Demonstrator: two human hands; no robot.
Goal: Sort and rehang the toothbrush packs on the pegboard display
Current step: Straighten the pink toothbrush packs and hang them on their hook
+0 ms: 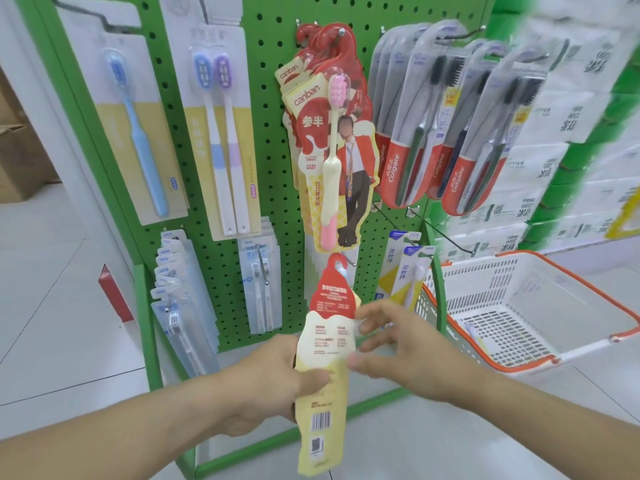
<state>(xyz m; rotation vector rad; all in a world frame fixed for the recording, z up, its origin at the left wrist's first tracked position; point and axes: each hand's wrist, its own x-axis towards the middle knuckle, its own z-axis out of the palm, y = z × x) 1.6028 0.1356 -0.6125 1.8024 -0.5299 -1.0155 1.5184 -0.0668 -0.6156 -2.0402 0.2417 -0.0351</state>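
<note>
My left hand [273, 375] grips a red-and-yellow toothbrush pack [327, 344] with its printed back and barcode facing me. The top of that pack sits at a peg low on the green pegboard [263, 140]. My right hand [398, 344] touches the pack's right edge, fingers loosely bent; whether they pinch it is unclear. Above hang matching red canban packs [332, 143] with a pink-and-cream brush. Red-and-grey Colgate packs [446, 126] hang to the right, and pale yellow packs [221, 133] with blue and purple brushes to the left.
A white shopping basket [540, 306] with orange rim stands on the floor at the right, holding one small pack. Clear blister packs [183, 299] hang at the lower left, blue-and-yellow packs [405, 271] at the lower right. Stacked tissue packages [571, 140] fill the right shelves.
</note>
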